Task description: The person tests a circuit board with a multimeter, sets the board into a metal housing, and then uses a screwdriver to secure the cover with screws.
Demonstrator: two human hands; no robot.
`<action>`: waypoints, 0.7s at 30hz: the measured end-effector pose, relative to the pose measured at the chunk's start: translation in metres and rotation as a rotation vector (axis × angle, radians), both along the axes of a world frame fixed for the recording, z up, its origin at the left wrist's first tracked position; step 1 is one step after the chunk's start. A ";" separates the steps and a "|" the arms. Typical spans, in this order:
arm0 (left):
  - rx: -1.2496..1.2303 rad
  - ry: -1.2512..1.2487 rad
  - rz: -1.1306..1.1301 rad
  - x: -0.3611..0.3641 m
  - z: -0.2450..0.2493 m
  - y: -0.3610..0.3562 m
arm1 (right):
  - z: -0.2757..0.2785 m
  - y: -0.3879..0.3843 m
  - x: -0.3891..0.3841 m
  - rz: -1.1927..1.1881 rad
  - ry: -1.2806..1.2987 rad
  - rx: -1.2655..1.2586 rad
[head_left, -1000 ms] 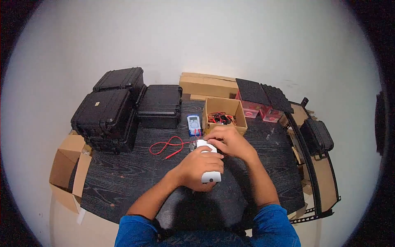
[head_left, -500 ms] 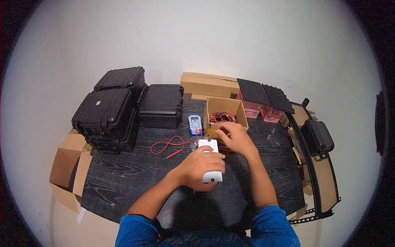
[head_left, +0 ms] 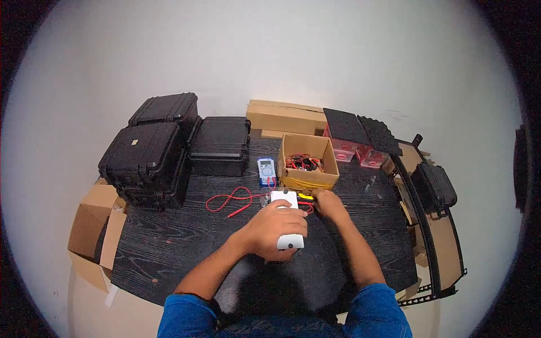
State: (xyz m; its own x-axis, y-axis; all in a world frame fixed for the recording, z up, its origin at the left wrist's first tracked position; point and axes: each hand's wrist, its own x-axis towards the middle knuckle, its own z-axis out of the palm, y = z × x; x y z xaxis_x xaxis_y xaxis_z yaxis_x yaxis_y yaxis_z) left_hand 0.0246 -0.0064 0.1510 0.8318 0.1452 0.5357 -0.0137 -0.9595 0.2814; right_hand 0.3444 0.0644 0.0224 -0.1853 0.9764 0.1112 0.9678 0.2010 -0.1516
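My left hand (head_left: 275, 227) lies over a white rectangular device (head_left: 287, 241) on the black wood-grain table (head_left: 169, 242) and grips it. My right hand (head_left: 328, 203) rests on the table just right of the device's far end, fingers closed around a small yellow-and-black object (head_left: 306, 196) with a red wire by it. A blue multimeter (head_left: 266, 170) lies beyond the device, its red test lead (head_left: 228, 200) looping leftward over the table. An open cardboard box (head_left: 307, 159) of red and black wires stands just beyond my right hand.
Black hard cases (head_left: 147, 160) (head_left: 220, 143) are stacked at the table's left and back. A closed cardboard box (head_left: 284, 115), dark foam pads (head_left: 360, 128) and red-tinted clear containers (head_left: 355, 152) are at the back right. Another carton (head_left: 93, 225) sits off the table's left edge.
My right hand has drawn back from the near edge of the wire box, down to the table beside the white device, and now holds a small yellow-and-black object. The left hand stays put.
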 end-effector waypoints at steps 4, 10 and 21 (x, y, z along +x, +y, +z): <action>0.000 -0.029 0.001 0.000 -0.003 0.001 | 0.028 -0.009 -0.001 0.110 0.126 0.116; 0.017 -0.027 -0.003 0.000 0.006 -0.002 | 0.120 -0.029 -0.031 0.268 1.141 0.100; 0.018 -0.010 -0.007 0.001 -0.001 0.001 | 0.190 -0.045 -0.085 0.571 1.420 0.325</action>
